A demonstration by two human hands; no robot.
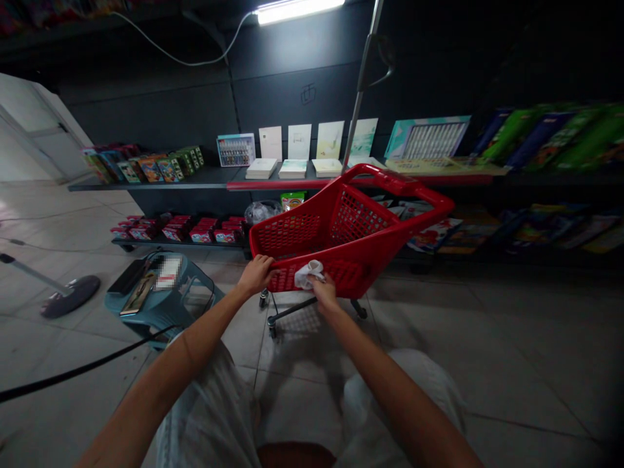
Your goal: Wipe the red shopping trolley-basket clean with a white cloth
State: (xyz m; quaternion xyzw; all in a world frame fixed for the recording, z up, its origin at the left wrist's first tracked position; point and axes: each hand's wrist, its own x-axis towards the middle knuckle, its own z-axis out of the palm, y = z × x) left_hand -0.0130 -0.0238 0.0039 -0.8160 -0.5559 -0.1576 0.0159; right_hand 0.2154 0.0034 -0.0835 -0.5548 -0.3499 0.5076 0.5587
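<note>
In front of me stands a red plastic shopping cart [370, 246] on a dark wheeled frame, its handle up to the right. My left hand [257, 274] is closed over the rim at the cart's near left corner. A crumpled white cloth [308, 273] is gripped in my right hand [325, 291] and lies against the perforated side of the cart. Part of the cloth and some of my right fingers are hidden from view.
A blue-grey plastic stool [195, 276] at the left carries a phone [138, 294] and other items. Behind the cart run dark shelves [195, 177] with notebooks and boxed goods. A round stand base [73, 296] and a black cable [92, 368] are at the left.
</note>
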